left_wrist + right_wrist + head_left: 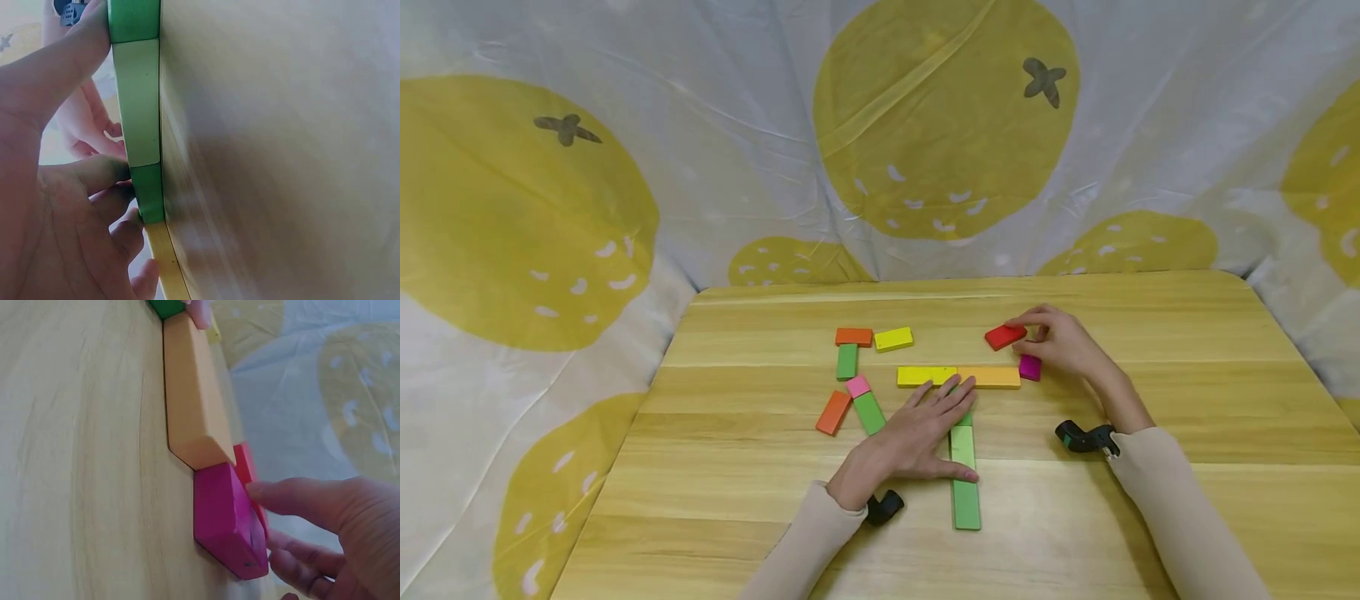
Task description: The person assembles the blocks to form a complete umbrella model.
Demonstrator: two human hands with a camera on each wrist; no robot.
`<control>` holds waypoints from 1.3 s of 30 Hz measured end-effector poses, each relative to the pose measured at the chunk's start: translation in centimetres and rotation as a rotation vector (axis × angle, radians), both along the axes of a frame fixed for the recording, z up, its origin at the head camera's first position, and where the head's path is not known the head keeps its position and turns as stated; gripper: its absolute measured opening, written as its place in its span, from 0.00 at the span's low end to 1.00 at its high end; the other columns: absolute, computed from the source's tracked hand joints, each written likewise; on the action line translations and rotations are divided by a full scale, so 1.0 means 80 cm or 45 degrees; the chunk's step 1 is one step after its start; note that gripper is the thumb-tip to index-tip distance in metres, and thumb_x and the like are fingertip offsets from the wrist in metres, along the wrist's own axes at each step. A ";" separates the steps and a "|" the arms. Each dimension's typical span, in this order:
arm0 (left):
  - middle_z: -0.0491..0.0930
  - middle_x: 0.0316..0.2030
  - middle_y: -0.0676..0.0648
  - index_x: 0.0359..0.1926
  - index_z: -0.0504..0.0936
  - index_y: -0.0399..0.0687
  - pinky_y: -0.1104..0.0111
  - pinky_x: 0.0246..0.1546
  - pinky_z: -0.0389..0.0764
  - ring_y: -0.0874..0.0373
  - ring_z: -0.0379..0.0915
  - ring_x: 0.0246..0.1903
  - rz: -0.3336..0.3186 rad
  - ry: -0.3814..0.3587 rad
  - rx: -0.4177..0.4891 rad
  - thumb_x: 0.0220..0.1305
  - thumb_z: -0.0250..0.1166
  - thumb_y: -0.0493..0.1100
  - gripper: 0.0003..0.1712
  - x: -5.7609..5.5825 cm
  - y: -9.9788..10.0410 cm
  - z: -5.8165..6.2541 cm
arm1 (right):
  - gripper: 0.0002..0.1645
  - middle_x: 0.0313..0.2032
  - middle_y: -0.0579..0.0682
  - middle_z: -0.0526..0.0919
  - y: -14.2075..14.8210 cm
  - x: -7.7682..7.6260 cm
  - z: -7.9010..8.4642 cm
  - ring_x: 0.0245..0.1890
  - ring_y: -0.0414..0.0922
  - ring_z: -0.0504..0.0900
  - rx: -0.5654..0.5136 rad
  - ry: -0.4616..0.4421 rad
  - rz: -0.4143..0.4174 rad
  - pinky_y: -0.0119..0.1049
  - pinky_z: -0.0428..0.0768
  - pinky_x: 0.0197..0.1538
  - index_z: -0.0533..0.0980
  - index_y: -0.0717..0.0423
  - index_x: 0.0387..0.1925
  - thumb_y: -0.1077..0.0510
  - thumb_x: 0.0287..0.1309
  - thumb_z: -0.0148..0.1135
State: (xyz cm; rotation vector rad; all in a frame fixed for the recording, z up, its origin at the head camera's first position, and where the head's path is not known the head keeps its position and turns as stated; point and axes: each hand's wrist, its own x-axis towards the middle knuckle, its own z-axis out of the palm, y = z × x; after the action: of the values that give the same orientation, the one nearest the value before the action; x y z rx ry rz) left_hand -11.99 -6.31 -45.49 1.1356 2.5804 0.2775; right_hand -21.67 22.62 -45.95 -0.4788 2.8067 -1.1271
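My left hand [917, 437] lies spread with straight fingers over a column of green blocks, its fingertips at the row above. Its thumb reaches across the joint between a light green block [962, 446] and a green block [966, 506]. That row is a yellow block [917, 377] end to end with an orange block [996, 377]. My right hand [1067, 342] pinches the right end of a red block [1002, 337] between thumb and index finger. Just below it, a purple block [215, 506] stands against the orange block's end; in the right wrist view the thumb passes close beside it.
Left of the column are a green block [869, 412], a pink block [858, 386] and an orange-red block [833, 412]. Farther back lie another green block [847, 362], an orange block [853, 337] and a yellow block [893, 339]. A patterned cloth [760, 167] hangs behind the wooden table [737, 492].
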 end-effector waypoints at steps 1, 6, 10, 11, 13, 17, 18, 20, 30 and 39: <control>0.37 0.85 0.51 0.84 0.44 0.48 0.51 0.83 0.40 0.54 0.31 0.84 0.000 0.000 0.001 0.62 0.64 0.75 0.65 0.000 0.000 0.000 | 0.23 0.57 0.66 0.79 -0.001 -0.002 0.000 0.36 0.50 0.76 0.007 -0.009 0.002 0.33 0.74 0.36 0.83 0.62 0.58 0.62 0.61 0.73; 0.37 0.85 0.51 0.84 0.45 0.48 0.51 0.83 0.40 0.54 0.31 0.84 -0.004 0.007 -0.003 0.62 0.64 0.75 0.64 0.000 0.000 0.000 | 0.24 0.58 0.67 0.80 -0.009 -0.009 -0.001 0.37 0.52 0.78 0.025 -0.015 0.016 0.34 0.76 0.38 0.83 0.62 0.58 0.65 0.59 0.73; 0.38 0.85 0.51 0.84 0.45 0.47 0.51 0.83 0.41 0.54 0.31 0.84 -0.008 0.013 -0.005 0.62 0.64 0.75 0.64 0.000 0.000 0.001 | 0.21 0.51 0.63 0.84 -0.017 -0.015 0.000 0.34 0.50 0.77 0.056 0.002 0.027 0.36 0.74 0.36 0.85 0.62 0.54 0.64 0.58 0.74; 0.38 0.85 0.51 0.84 0.45 0.47 0.51 0.83 0.41 0.54 0.31 0.84 -0.009 0.015 -0.006 0.62 0.64 0.75 0.64 0.000 0.000 0.000 | 0.20 0.48 0.63 0.84 -0.018 -0.016 0.001 0.32 0.50 0.76 0.058 0.004 0.030 0.36 0.74 0.35 0.85 0.62 0.53 0.64 0.58 0.74; 0.38 0.85 0.51 0.84 0.46 0.47 0.51 0.83 0.41 0.54 0.32 0.84 -0.009 0.020 -0.007 0.62 0.64 0.75 0.64 0.000 0.000 0.000 | 0.20 0.44 0.61 0.85 -0.021 -0.018 0.001 0.30 0.48 0.74 0.074 0.009 0.025 0.36 0.72 0.34 0.86 0.61 0.53 0.62 0.58 0.74; 0.37 0.84 0.51 0.84 0.45 0.47 0.51 0.83 0.41 0.55 0.31 0.84 -0.010 0.009 -0.007 0.62 0.64 0.75 0.64 0.000 0.001 0.000 | 0.21 0.41 0.60 0.83 -0.023 -0.019 0.000 0.31 0.48 0.75 0.089 0.029 -0.012 0.37 0.71 0.34 0.86 0.61 0.53 0.59 0.58 0.76; 0.37 0.85 0.51 0.84 0.45 0.47 0.51 0.83 0.40 0.55 0.31 0.84 -0.008 0.006 -0.007 0.62 0.64 0.75 0.64 0.000 0.001 0.000 | 0.21 0.40 0.60 0.83 -0.023 -0.018 0.000 0.31 0.48 0.75 0.093 0.040 -0.032 0.37 0.71 0.34 0.86 0.60 0.53 0.59 0.58 0.76; 0.37 0.85 0.51 0.84 0.45 0.48 0.52 0.83 0.40 0.55 0.31 0.84 -0.006 0.001 -0.009 0.62 0.64 0.75 0.64 0.001 0.001 0.000 | 0.22 0.39 0.60 0.82 -0.022 -0.018 -0.001 0.32 0.49 0.76 0.089 0.069 -0.062 0.38 0.71 0.34 0.86 0.59 0.54 0.59 0.57 0.77; 0.37 0.84 0.51 0.84 0.45 0.48 0.52 0.83 0.40 0.55 0.30 0.84 -0.005 0.010 -0.018 0.63 0.64 0.75 0.64 0.001 0.000 0.002 | 0.21 0.36 0.59 0.79 -0.011 -0.016 -0.007 0.35 0.51 0.75 0.024 0.088 -0.181 0.37 0.69 0.35 0.87 0.56 0.54 0.56 0.59 0.76; 0.37 0.85 0.51 0.84 0.45 0.49 0.52 0.83 0.39 0.55 0.30 0.84 0.007 0.005 -0.020 0.62 0.64 0.75 0.64 0.002 0.001 0.001 | 0.21 0.37 0.60 0.80 -0.002 -0.018 -0.011 0.36 0.51 0.75 0.022 0.081 -0.134 0.36 0.70 0.37 0.85 0.58 0.55 0.59 0.62 0.74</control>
State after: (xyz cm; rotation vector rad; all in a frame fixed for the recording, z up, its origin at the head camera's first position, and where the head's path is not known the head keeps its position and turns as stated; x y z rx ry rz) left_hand -11.84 -6.26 -45.41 1.1253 2.5847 0.2565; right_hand -23.13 22.49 -46.85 -0.3759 2.9259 -1.1245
